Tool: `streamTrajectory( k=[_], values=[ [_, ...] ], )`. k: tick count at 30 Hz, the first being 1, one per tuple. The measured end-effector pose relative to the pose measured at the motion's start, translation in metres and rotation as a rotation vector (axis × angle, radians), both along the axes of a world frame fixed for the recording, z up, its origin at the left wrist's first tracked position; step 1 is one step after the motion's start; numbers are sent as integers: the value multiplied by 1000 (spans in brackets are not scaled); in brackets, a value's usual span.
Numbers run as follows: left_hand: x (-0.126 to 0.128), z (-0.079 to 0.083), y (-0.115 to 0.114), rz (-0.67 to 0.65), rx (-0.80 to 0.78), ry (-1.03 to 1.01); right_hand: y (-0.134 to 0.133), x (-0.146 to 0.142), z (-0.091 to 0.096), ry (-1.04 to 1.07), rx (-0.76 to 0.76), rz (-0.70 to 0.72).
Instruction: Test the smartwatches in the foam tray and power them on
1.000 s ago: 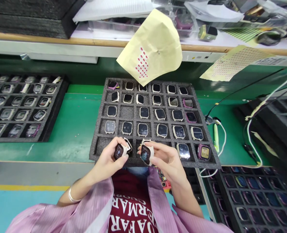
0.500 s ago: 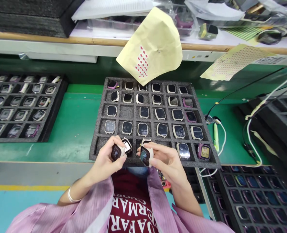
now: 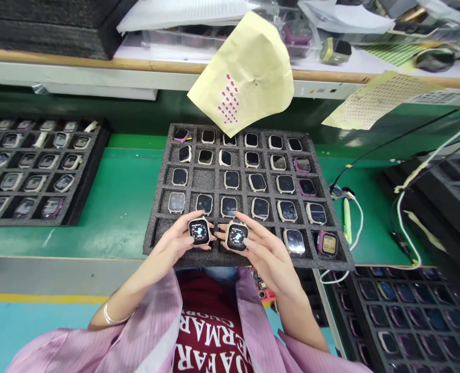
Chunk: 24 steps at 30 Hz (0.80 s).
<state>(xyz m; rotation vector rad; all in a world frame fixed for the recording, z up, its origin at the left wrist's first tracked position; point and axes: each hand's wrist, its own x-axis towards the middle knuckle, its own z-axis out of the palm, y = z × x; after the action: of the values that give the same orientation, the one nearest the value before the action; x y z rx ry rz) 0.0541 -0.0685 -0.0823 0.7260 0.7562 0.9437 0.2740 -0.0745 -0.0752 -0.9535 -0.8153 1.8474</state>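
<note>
My left hand (image 3: 175, 242) is closed around a light-cased smartwatch (image 3: 199, 231), its lit dial facing up. In my right hand (image 3: 267, 251) is a second smartwatch (image 3: 236, 236) of the same kind, its face lit too. Both are held side by side over the front row of a dark foam tray (image 3: 152, 207). Strapless watch bodies lie in most of the tray's compartments, pale ones mostly and a few purple. A purple watch (image 3: 327, 243) in the front right corner has a lit screen. One compartment (image 3: 203, 180) in the third row holds nothing.
Another foam tray of watches (image 3: 74, 176) stands at the left on the green bench (image 3: 117, 207). More trays (image 3: 364, 321) sit lower right. Cables (image 3: 360, 212) run down the right side. Yellow sticker sheet (image 3: 249, 67) hangs from the shelf over the tray's back edge.
Both watches have turned from tilted sideways to face up, and their lit dials now show. My hands have moved slightly upward in view, still holding them.
</note>
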Motion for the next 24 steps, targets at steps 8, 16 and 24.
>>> streamTrajectory(
  k=[8,16,24],
  values=[
    [-1,0,1,-13,29,43,-2,-3,-10,-65,106,-23],
    [-1,-1,2,-51,35,89,-3,-2,-12,-155,165,-54],
    [0,-4,0,-42,65,80,-5,-9,-5,-225,143,-81]
  ],
)
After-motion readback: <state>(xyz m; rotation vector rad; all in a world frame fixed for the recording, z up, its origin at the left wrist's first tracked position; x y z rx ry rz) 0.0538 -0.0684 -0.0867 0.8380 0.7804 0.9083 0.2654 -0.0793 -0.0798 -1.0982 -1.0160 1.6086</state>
